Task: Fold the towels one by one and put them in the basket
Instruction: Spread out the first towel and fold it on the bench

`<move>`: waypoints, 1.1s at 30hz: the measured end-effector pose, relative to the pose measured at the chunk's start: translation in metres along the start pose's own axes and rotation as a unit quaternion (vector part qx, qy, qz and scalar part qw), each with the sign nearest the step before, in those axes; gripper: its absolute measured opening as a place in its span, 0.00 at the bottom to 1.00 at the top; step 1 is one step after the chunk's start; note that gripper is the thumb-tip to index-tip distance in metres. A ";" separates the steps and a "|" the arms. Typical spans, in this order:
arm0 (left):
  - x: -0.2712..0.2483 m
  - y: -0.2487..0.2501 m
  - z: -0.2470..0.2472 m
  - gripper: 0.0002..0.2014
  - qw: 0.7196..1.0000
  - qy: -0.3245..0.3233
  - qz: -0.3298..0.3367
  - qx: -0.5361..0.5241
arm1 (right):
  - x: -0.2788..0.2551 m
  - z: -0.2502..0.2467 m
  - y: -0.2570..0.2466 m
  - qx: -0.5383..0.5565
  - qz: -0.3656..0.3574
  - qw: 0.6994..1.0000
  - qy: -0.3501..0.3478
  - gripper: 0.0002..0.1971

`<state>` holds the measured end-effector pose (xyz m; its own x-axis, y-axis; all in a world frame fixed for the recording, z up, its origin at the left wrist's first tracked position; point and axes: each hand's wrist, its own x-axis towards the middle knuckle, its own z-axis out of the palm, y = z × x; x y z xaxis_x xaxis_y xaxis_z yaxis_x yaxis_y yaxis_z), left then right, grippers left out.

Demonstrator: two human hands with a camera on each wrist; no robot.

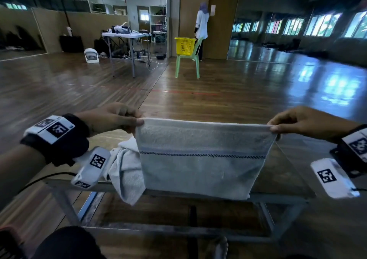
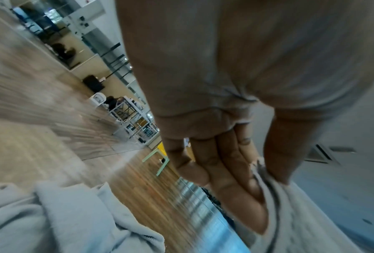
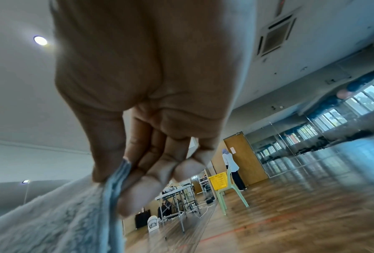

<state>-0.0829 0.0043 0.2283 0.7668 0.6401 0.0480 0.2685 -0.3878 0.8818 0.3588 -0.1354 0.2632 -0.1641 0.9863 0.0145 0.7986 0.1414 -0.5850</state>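
Fingers (image 1: 139, 122) of left hand (image 1: 111, 117) and right hand (image 1: 297, 120) pinching top corners of soft, light, pale grey terry towel (image 1: 200, 159), hanging limp between; best gripped at corners.

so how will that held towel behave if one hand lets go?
Likely floppy: the towel hangs limp below the top edge, taut only between the left hand and right hand. Probably light, since a pinch at each corner carries it. The terry pile looks grippy, so unlikely to slip.
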 end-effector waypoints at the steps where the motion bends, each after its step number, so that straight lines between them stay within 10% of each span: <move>1: 0.004 -0.004 0.000 0.24 1.000 0.002 -0.002 -0.006 | 0.003 -0.001 0.002 0.014 0.001 1.000 0.009 0.27; 5: 0.035 -0.029 -0.003 0.10 0.993 0.059 -0.031 0.102 | 0.032 0.008 0.010 -0.017 0.020 0.998 0.057 0.05; 9: 0.061 -0.045 -0.004 0.07 0.924 0.224 0.003 0.309 | 0.062 0.024 0.013 -0.104 0.019 0.983 0.152 0.06; 14: 0.068 -0.009 -0.017 0.06 0.871 0.375 0.129 0.291 | 0.073 0.010 -0.017 -0.089 -0.015 0.937 0.337 0.07; 18: 0.056 0.005 -0.024 0.04 0.904 0.323 0.142 0.242 | 0.065 0.000 -0.022 -0.069 -0.046 0.931 0.355 0.07; 24: 0.027 -0.043 0.005 0.09 0.966 0.166 0.073 0.186 | 0.037 0.041 0.024 -0.059 -0.006 0.981 0.186 0.05; 27: 0.011 -0.080 0.031 0.25 0.968 0.089 0.034 0.230 | 0.023 0.081 0.054 -0.063 0.024 0.995 0.076 0.09; 33: 0.007 -0.130 0.068 0.26 0.976 -0.002 -0.017 0.215 | 0.020 0.140 0.089 -0.058 0.059 0.997 0.002 0.12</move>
<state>-0.0726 0.0141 0.0820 0.7552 0.6552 0.0191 0.5137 -0.6098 0.6035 0.3454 -0.1147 0.0978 -0.0638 0.9969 -0.0452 0.8742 0.0340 -0.4845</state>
